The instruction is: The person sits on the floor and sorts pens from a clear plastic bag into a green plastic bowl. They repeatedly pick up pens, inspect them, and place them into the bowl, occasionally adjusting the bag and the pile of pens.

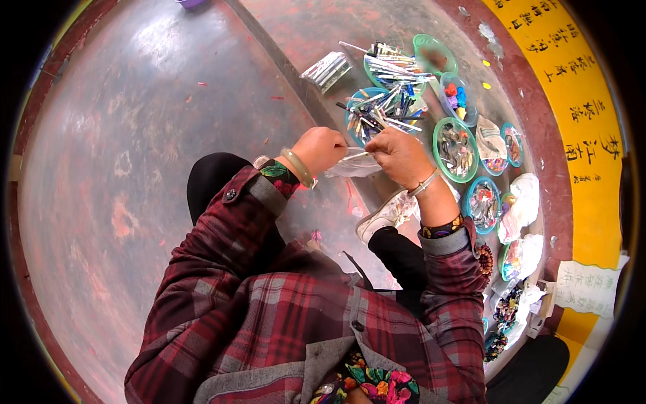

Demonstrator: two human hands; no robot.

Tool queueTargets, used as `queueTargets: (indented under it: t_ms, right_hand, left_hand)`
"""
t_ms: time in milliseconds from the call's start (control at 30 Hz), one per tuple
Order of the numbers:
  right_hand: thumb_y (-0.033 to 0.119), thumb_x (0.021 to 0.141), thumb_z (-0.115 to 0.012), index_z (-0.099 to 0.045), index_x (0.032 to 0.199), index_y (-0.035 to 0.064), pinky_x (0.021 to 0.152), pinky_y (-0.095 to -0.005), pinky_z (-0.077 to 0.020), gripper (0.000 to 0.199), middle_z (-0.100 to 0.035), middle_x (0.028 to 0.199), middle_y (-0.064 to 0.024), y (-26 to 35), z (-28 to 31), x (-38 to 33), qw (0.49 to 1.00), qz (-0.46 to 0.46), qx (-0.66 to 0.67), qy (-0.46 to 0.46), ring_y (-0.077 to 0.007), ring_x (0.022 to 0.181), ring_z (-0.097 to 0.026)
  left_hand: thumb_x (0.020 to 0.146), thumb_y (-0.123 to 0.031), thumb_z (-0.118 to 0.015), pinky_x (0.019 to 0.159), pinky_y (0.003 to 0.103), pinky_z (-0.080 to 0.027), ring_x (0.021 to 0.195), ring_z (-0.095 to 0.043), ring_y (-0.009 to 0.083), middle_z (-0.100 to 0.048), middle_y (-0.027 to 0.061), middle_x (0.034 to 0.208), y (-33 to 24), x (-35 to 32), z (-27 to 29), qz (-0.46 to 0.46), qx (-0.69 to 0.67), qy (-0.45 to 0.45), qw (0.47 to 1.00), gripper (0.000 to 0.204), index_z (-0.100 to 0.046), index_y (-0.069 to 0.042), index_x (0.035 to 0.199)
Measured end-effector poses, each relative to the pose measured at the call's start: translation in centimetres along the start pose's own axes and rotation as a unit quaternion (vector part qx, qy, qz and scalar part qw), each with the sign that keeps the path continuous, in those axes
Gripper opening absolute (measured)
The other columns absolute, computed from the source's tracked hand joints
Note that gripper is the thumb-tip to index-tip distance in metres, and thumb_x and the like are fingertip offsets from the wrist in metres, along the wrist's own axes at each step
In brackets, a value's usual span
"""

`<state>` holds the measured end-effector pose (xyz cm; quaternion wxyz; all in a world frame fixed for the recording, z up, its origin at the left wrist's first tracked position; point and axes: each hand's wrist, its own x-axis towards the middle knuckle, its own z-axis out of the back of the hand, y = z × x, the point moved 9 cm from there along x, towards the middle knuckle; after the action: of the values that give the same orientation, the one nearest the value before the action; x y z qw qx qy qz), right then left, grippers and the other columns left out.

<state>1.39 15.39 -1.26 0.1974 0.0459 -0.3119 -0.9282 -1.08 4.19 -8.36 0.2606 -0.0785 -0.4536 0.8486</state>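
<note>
In the head view, the left hand [321, 149] is closed in a fist on one end of a small clear bag [353, 165], and the right hand [398, 153] is curled shut on the bag's other end, with a thin white stick [355, 155] pinched between the two; whether the stick is already inside the bag or just at its mouth cannot be told. The bag hangs between the hands near the middle of the picture, above the grey floor [155, 135]. At about one o'clock from the hands a blue bowl [381, 114] is heaped with pens and sticks, and beyond it a green bowl [393, 67] holds more of them, so most of the stock looks untouched. A flat packet [327, 69] of clear sleeves lies at twelve o'clock. At three o'clock a row of dishes [456, 149] carries small coloured parts. As a judgement, the packing is in an early or middle stage: one bag is in hand, many pieces are left, and no pile of finished bags can be made out.
</note>
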Motion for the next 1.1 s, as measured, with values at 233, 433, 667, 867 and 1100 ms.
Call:
queueTargets:
  t_ms: [233, 433, 667, 867, 1100]
  right_hand:
    - [0.004, 0.070, -0.062, -0.062, 0.090, 0.0022, 0.064, -0.0325, -0.0486, 0.020, -0.063, 0.075, -0.0127, -1.4, -1.7, 0.4, 0.989, -0.089, 0.109, -0.040, -0.0245, 0.069, -0.062]
    - [0.004, 0.074, -0.066, -0.057, 0.085, -0.0003, 0.056, -0.0242, -0.0496, 0.015, -0.063, 0.074, -0.0062, -2.8, -3.6, 0.0, 0.925, -0.164, 0.340, -0.037, -0.0097, 0.066, -0.060]
    - [0.000, 0.074, -0.067, -0.055, 0.094, -0.0002, 0.052, -0.0228, -0.0521, 0.024, -0.064, 0.076, -0.0074, -3.5, -0.2, -0.1, 0.911, -0.184, 0.337, -0.153, -0.0105, 0.067, -0.062]
    - [0.002, 0.076, -0.067, -0.060, 0.093, 0.0010, 0.053, -0.0209, -0.0492, 0.019, -0.066, 0.078, -0.0063, -2.7, 0.8, -0.4, 0.903, -0.188, 0.343, -0.179, -0.0089, 0.067, -0.061]
    - [0.003, 0.077, -0.066, -0.067, 0.092, 0.0007, 0.057, -0.0189, -0.0471, 0.015, -0.065, 0.080, -0.0029, -3.0, 0.4, -0.3, 0.927, -0.144, 0.305, -0.163, -0.0068, 0.069, -0.059]
  left_hand:
    - [0.077, -0.019, -0.062, 0.058, 0.029, -0.046, 0.062, -0.057, 0.0122, -0.061, 0.0079, 0.065, 1.2, -0.2, -0.7, 0.147, -0.145, 0.086, 0.975, 0.023, -0.066, 0.003, 0.083]
    - [0.078, -0.024, -0.063, 0.064, 0.025, -0.045, 0.072, -0.056, 0.0089, -0.063, 0.0032, 0.077, 2.2, -0.3, -0.8, 0.205, -0.281, 0.074, 0.935, 0.028, -0.067, 0.002, 0.088]
    - [0.085, -0.015, -0.061, 0.071, 0.023, -0.045, 0.079, -0.055, 0.0075, -0.062, 0.0000, 0.091, 0.3, -0.2, -2.1, 0.137, -0.450, 0.135, 0.872, 0.023, -0.062, 0.000, 0.102]
    - [0.085, -0.007, -0.060, 0.074, 0.023, -0.045, 0.081, -0.055, 0.0065, -0.063, -0.0001, 0.091, -0.4, 0.2, -1.9, 0.052, -0.418, 0.128, 0.898, 0.020, -0.061, 0.001, 0.103]
    - [0.087, -0.010, -0.059, 0.071, 0.022, -0.045, 0.078, -0.052, 0.0048, -0.063, -0.0009, 0.085, 0.1, 0.2, -1.1, 0.058, -0.352, 0.076, 0.931, 0.022, -0.063, 0.001, 0.105]
